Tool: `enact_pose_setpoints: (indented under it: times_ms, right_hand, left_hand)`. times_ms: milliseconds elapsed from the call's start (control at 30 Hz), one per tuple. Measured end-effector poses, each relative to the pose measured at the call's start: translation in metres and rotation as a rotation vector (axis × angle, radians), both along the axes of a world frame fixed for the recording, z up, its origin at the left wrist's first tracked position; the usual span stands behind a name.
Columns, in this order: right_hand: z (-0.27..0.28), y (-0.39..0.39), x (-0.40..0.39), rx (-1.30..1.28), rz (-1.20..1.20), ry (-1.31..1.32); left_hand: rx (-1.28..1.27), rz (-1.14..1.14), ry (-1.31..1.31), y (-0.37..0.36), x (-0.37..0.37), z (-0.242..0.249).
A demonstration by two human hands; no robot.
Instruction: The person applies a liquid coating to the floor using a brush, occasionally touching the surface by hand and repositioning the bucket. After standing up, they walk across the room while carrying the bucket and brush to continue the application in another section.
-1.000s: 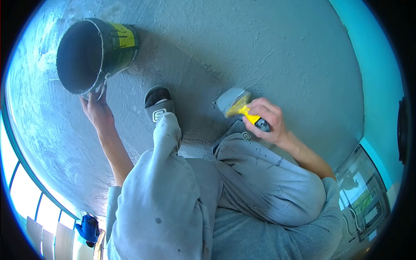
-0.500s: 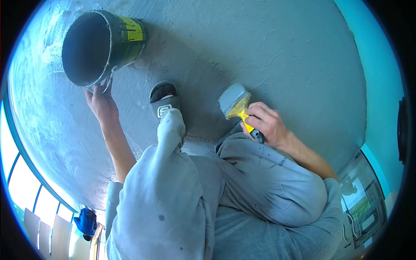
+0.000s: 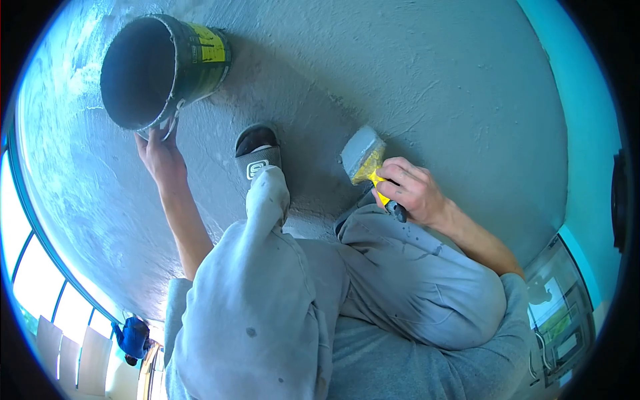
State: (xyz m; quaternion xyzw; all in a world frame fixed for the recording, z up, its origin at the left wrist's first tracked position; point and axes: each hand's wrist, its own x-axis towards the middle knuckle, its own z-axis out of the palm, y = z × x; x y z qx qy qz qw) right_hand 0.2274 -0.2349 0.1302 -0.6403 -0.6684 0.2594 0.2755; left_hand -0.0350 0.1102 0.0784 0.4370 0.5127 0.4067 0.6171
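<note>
At the upper left, a dark bucket (image 3: 205, 75) with a yellow label is tilted so its wide mouth shows. My left hand (image 3: 163, 159) is closed on it at the near rim, by the handle's end; some fingers are hidden behind the rim. In my right hand (image 3: 415, 192) is a wide paintbrush (image 3: 367, 160) with a yellow and black handle. Its broad bristles are coated in grey and point away from me, just above or on the grey floor; contact cannot be made out. The fingers wrap round the handle above my bent knee.
Wet-looking grey coating with brush marks covers the floor (image 3: 460, 100). My sandalled foot (image 3: 257, 150) stands between bucket and brush. A pale blue wall (image 3: 577, 127) runs along the right. A person in blue (image 3: 133, 338) is bent over at the lower left, near tall windows (image 3: 39, 267).
The view has shifted slightly, so the bucket and floor sit a little further right. Both hands keep their hold, and the brush has barely moved.
</note>
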Motion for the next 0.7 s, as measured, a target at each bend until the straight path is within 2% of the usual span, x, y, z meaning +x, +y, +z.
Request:
enact_pose_setpoints:
  times_ms: [133,233,333,500,600,700]
  right_hand:
    - [-0.007,0.009,0.004,0.047,-0.003,0.019]
    - [-0.028,0.016,0.009,0.174,-0.058,0.08]
    - [-0.074,-0.036,0.039,0.117,0.002,-0.034]
    - [-0.047,-0.099,0.055,-0.008,-0.085,-0.081]
    - [-0.019,-0.094,0.053,-0.054,-0.176,-0.064]
    - [-0.004,-0.077,0.046,0.027,-0.319,-0.059]
  left_hand:
    - [-0.002,0.004,0.011,-0.002,0.002,0.002]
    - [-0.001,-0.01,0.013,-0.001,0.0,0.0]
    - [-0.027,-0.007,0.006,0.002,0.002,0.002]
    - [-0.029,0.003,0.034,0.002,-0.001,0.001]
    - [-0.086,0.067,0.061,0.002,0.002,0.003]
    - [-0.129,0.034,0.08,0.006,0.003,0.007]
